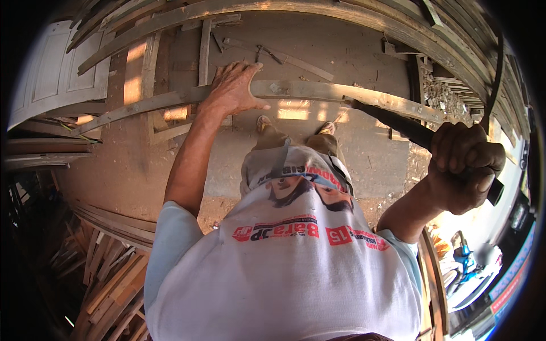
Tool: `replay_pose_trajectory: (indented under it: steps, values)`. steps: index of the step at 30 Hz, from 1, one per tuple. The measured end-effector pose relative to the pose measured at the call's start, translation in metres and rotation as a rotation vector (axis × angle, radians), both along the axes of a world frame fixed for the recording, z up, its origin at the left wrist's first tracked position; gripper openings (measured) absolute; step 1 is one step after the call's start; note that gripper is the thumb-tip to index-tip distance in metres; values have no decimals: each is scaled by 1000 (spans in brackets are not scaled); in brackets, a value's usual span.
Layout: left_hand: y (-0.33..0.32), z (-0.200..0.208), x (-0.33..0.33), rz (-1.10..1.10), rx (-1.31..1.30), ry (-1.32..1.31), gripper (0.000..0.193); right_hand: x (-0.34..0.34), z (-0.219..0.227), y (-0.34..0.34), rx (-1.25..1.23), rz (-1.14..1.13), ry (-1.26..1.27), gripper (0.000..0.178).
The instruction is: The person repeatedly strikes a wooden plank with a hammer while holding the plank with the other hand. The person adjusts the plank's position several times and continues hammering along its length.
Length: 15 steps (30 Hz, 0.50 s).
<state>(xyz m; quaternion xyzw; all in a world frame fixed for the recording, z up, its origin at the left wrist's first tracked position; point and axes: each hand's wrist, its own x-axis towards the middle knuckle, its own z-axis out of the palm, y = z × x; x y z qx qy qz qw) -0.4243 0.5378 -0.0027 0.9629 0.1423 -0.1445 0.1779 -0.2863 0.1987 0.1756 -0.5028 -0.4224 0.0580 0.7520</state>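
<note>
A long narrow wooden plank (318, 91) lies crosswise in front of me, curved by the lens. My left hand (233, 91) clasps it left of its middle, fingers over the far edge and thumb along the near side. Raised at the right, my right hand (466, 162) is closed round a dark bar-shaped tool (398, 122). Its tapering end points at the plank; whether it touches the wood I cannot tell. A thin dark curved strip (498, 79) rises beside the right fist, and its link to the tool is unclear.
Long boards (273, 7) span the far side. Pincers (270, 54) and a loose board (301, 67) lie on the floor beyond the plank. A white panelled door (57, 68) leans at far left. Timber offcuts (116, 284) are heaped at lower left; a motorbike (475, 273) stands at lower right.
</note>
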Motion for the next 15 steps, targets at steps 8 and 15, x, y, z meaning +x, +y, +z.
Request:
replay_pose_trajectory:
  steps: [8, 15]
  values:
    - [28, -25, -7, -63, -204, 96, 71, -74, -27, 154, -295, -146, -176, 18]
    - [30, -69, -13, -68, -221, -97, 54, -116, -37, 234, -561, -269, -393, 19]
